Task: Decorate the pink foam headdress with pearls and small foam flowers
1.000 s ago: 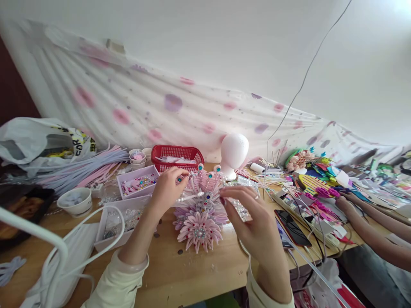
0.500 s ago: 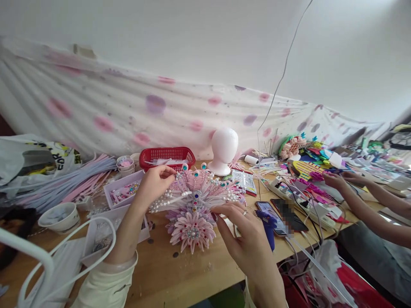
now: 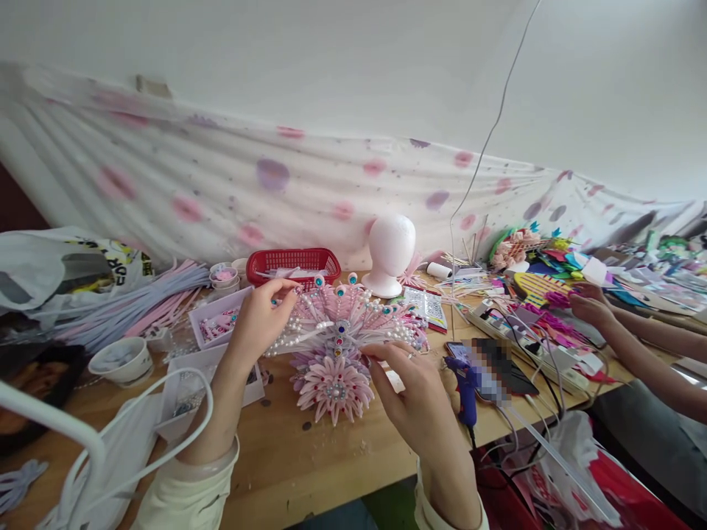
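Note:
A pink and lilac headpiece (image 3: 334, 394), trimmed with white pearls and coloured gems, stands over the wooden table in front of me. A layered pink flower forms its lower front, with a column of gems above. At its upper left edge, my left hand (image 3: 264, 315) is closed, thumb and fingers pinched together on the rim. My right hand (image 3: 412, 394), wearing a ring, grips the right side near the middle with thumb and forefinger. The exact contact at the fingertips is partly hidden. Just right of that hand is a blue glue gun (image 3: 467, 390).
Behind the headpiece are a white foam head (image 3: 392, 246) and a red basket (image 3: 294, 263). White trays (image 3: 213, 379) of beads, a paper bowl (image 3: 121, 361) and a white looped tube (image 3: 82, 442) lie left. Phones (image 3: 505, 368), a power strip (image 3: 530, 350) and a co-worker's hands (image 3: 591, 305) are right.
The view has shifted slightly, so most things sit further right in the picture. Both my hands stay at the headpiece, the left fingertips slightly higher beside its top edge.

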`<act>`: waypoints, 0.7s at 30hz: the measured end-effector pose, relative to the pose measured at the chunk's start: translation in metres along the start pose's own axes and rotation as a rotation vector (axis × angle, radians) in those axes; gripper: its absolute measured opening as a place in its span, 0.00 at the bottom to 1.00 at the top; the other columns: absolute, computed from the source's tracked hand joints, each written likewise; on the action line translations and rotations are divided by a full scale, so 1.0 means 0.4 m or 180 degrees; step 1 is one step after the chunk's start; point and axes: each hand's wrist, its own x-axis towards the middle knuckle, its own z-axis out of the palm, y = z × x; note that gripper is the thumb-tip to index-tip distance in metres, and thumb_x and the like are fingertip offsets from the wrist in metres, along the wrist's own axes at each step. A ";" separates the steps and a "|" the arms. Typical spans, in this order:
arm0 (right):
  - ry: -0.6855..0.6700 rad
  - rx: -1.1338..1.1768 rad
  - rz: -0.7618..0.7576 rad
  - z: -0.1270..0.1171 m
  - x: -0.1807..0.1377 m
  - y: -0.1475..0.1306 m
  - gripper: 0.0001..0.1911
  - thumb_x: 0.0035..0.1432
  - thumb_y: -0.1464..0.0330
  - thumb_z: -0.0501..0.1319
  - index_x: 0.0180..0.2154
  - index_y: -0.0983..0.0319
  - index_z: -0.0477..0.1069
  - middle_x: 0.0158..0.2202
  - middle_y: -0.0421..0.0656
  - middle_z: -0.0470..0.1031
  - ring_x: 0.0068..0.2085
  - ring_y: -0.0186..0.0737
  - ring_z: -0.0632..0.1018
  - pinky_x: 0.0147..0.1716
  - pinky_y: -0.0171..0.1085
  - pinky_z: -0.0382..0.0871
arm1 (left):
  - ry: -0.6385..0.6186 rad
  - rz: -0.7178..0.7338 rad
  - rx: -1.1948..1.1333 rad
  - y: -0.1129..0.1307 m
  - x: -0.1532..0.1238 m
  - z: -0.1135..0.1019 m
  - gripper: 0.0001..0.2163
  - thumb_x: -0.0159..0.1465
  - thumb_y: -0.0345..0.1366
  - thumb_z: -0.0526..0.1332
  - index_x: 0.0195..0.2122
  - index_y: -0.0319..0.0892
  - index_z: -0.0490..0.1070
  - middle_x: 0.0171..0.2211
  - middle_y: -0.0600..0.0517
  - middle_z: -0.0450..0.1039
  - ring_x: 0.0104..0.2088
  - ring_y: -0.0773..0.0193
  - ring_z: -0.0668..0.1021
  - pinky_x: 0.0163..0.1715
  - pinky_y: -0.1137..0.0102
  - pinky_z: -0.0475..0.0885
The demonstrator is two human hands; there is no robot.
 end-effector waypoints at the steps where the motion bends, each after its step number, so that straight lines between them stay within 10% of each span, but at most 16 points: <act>1: -0.0008 0.0003 0.0009 0.004 0.000 0.002 0.10 0.67 0.73 0.54 0.44 0.59 0.72 0.34 0.43 0.78 0.38 0.43 0.78 0.37 0.40 0.70 | -0.0006 0.0024 0.0020 0.001 -0.003 0.001 0.12 0.61 0.38 0.56 0.40 0.42 0.77 0.41 0.46 0.82 0.43 0.53 0.81 0.46 0.59 0.74; 21: 0.0313 0.0120 -0.0253 0.093 -0.005 0.046 0.09 0.67 0.72 0.55 0.41 0.58 0.74 0.32 0.44 0.79 0.36 0.44 0.77 0.36 0.41 0.70 | 0.0283 0.0877 0.0049 0.014 -0.130 0.034 0.11 0.65 0.36 0.58 0.46 0.45 0.76 0.56 0.46 0.74 0.58 0.55 0.74 0.62 0.53 0.65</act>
